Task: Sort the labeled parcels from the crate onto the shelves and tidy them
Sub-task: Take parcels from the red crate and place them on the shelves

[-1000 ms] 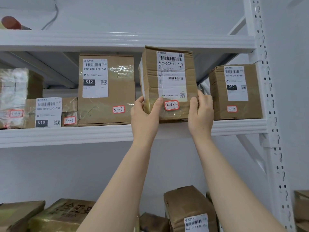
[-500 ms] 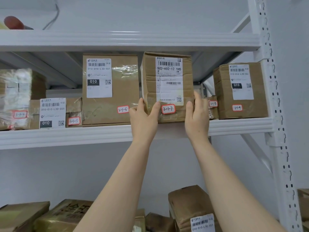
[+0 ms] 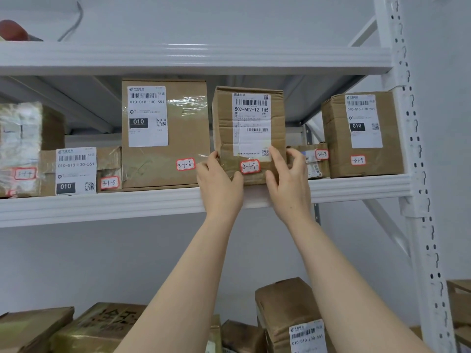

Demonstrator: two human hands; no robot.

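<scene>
A brown cardboard parcel tagged 3-1-7 [image 3: 248,118] stands upright on the white middle shelf [image 3: 127,203], between the tall parcel 3-1-6 [image 3: 186,131] and the small low parcel 3-1-8 [image 3: 314,159]. My left hand [image 3: 220,183] holds its lower left corner, thumb on the front face. My right hand [image 3: 288,178] holds its lower right corner, fingers curled round the side edge. Parcel 3-1-9 [image 3: 364,133] stands at the shelf's right end.
Parcels 3-1-5 [image 3: 79,170] and 3-1-4 [image 3: 20,149] sit at the left of the same shelf. Below it lie several more brown parcels [image 3: 288,314]. A white perforated upright [image 3: 418,174] bounds the shelves on the right. The top shelf [image 3: 193,58] hangs close above.
The 3-1-7 parcel has gone down and back onto the shelf and now stands straight. The small 3-1-8 parcel has come into view behind its right side.
</scene>
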